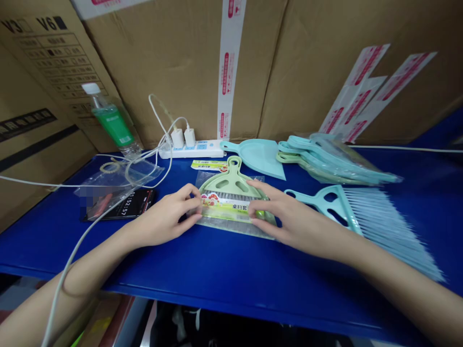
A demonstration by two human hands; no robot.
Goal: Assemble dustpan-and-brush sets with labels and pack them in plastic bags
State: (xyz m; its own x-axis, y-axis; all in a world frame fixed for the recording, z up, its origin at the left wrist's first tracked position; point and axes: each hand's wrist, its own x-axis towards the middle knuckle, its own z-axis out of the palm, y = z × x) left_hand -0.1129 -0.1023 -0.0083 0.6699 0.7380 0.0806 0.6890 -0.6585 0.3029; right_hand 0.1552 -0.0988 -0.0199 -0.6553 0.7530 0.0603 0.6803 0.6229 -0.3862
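both hands pinch a bagged green brush set (231, 202) lying flat on the blue table (217, 274): the left hand (164, 219) grips its left edge, the right hand (289, 219) its right edge. a blue brush (372, 217) lies just beside the right wrist.

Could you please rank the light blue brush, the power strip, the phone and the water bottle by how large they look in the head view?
1. light blue brush, clearly largest, though nearest the camera
2. phone and power strip: look alike, unranked
3. water bottle, perhaps only because it stands farther back
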